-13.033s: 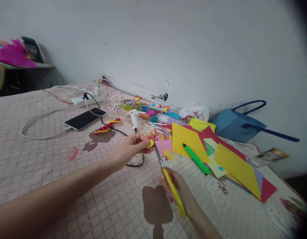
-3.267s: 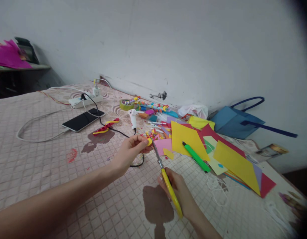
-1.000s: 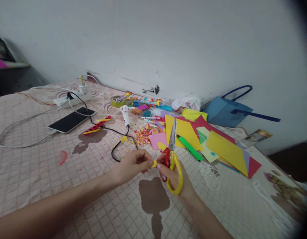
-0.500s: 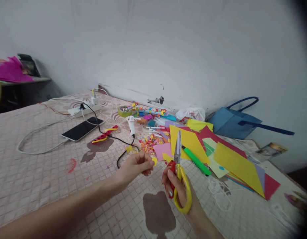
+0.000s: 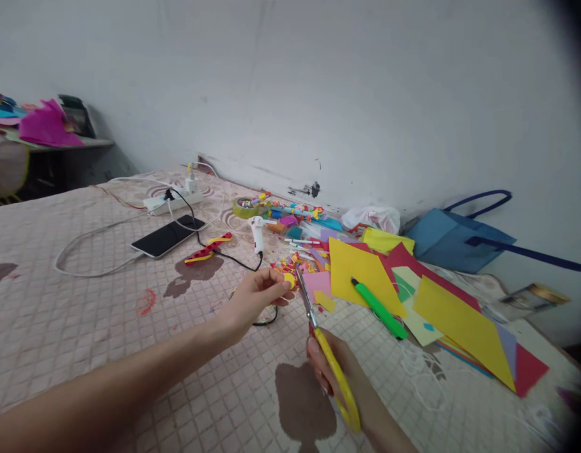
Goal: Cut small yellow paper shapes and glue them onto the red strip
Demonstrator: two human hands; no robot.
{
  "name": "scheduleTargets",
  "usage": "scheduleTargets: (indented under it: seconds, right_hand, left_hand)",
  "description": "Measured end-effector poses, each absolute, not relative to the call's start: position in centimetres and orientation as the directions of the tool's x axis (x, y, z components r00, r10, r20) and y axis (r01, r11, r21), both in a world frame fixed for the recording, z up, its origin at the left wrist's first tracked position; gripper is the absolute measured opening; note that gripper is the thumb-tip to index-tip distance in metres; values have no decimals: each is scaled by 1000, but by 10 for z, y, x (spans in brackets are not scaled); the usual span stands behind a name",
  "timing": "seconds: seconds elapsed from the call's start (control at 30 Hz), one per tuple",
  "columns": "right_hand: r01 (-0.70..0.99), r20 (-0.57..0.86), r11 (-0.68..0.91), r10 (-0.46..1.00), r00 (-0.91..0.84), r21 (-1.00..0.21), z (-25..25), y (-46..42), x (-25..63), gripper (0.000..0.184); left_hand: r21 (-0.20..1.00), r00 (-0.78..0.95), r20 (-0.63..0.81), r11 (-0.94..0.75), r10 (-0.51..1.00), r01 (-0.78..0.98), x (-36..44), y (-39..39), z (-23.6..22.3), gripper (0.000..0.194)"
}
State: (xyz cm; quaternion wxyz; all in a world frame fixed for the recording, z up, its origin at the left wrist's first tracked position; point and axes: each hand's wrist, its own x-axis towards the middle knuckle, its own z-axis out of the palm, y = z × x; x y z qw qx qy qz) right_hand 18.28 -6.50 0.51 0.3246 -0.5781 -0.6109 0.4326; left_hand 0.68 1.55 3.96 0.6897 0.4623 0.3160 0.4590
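Note:
Between thumb and fingers, my left hand (image 5: 262,296) pinches a small rounded piece of yellow paper (image 5: 289,280). My right hand (image 5: 340,365) is wrapped round the handles of the scissors (image 5: 335,371), one yellow and one red. Their blades point away from me, with the tips just right of the paper piece; whether they touch it I cannot tell. Behind the hands lies a heap of tiny paper scraps (image 5: 295,261). A pink paper square (image 5: 317,283) and a small yellow offcut (image 5: 324,301) lie right of the blades.
A white glue gun (image 5: 257,234) stands behind my left hand, its black cord running under it. Left are a phone (image 5: 168,237), a power strip (image 5: 172,202) and a red-yellow strip (image 5: 208,248). Right are yellow sheets (image 5: 359,270), a green cutter knife (image 5: 380,309) and a blue bag (image 5: 460,242).
A second ago both hands met at the yellow piece, scissors upright. They have since parted, and the scissors have swung down and forward beside the piece in my left hand.

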Motion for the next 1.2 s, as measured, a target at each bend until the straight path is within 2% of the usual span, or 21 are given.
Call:
scheduleTargets:
  seconds: [0.2,0.5,0.9,1.2]
  right_hand:
    - [486,-111,-41,987,-117,-873,5,-65,183,36]
    - [466,-102,-38,988,-113,-884,18,-66,178,27]
    - [393,-128,-70,984,-124,-917,21,-67,177,33]
    - [560,-48,19,993,-104,-828,17,-67,179,31]
  left_hand:
    - [925,381,-15,158,924,-346,7,15,41,19]
    - [918,378,-15,163,926,-362,8,14,40,18]
    - [913,378,-19,171,926,-372,8,16,38,20]
    - [904,384,-12,174,923,-391,8,15,39,20]
